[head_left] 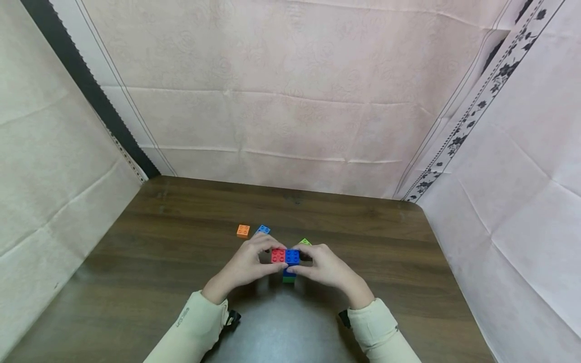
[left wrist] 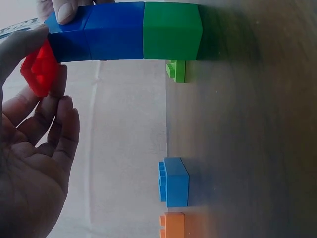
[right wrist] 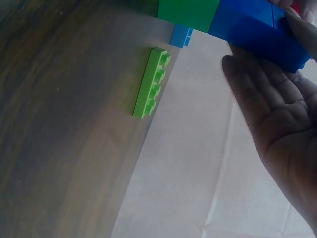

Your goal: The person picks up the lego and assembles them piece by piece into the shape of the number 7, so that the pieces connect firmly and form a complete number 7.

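Observation:
In the middle of the head view stands a stack with a green brick (head_left: 288,279) lowest, a blue brick (left wrist: 115,30) over it and another blue brick (head_left: 292,256) on top. My left hand (head_left: 248,262) pinches a red brick (head_left: 278,256) between thumb and fingers, right against the left side of the top blue brick. Its hollow underside shows in the left wrist view, with no brick beneath it. From the other side my right hand (head_left: 326,267) holds the top blue brick between thumb and fingers.
Beyond the hands on the brown wooden table (head_left: 363,227) lie an orange brick (head_left: 243,231), a lighter blue brick (head_left: 264,229) and a narrow lime green brick (right wrist: 150,83). Pale cloth (head_left: 281,121) hangs behind the table and along both sides.

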{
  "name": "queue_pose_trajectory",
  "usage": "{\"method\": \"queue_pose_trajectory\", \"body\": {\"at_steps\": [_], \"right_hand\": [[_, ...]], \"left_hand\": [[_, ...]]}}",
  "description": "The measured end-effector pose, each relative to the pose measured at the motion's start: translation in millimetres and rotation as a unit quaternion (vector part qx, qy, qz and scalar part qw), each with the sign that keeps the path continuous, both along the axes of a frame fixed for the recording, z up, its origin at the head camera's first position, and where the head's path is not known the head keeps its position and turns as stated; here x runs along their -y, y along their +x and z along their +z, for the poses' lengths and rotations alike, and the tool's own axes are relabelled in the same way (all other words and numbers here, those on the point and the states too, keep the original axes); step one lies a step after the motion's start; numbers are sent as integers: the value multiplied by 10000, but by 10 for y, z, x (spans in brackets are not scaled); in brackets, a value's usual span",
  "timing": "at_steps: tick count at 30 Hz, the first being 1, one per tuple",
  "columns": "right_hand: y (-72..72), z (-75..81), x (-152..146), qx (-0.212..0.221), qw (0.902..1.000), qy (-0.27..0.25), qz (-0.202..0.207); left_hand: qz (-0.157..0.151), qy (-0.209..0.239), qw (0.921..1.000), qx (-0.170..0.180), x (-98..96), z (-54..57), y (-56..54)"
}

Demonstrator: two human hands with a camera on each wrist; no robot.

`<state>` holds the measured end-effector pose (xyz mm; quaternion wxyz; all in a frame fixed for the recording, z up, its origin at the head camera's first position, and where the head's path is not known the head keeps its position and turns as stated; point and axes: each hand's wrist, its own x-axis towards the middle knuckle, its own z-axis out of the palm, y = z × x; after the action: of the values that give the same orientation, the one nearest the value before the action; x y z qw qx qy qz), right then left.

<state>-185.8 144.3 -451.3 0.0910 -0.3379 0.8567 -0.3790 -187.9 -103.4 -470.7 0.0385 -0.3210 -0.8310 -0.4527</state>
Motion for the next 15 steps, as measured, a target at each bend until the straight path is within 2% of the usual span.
{"method": "queue_pose_trajectory", "body": {"at_steps": [7,15], "right_hand": [[-27,-3,-18,-52,9997,214,116],[-44,-24,-4,19,9997,155,193]], "left_hand": [[73,-67,9999,98,2,2,10],[61,-78,9999,77,12,4,1]]}}
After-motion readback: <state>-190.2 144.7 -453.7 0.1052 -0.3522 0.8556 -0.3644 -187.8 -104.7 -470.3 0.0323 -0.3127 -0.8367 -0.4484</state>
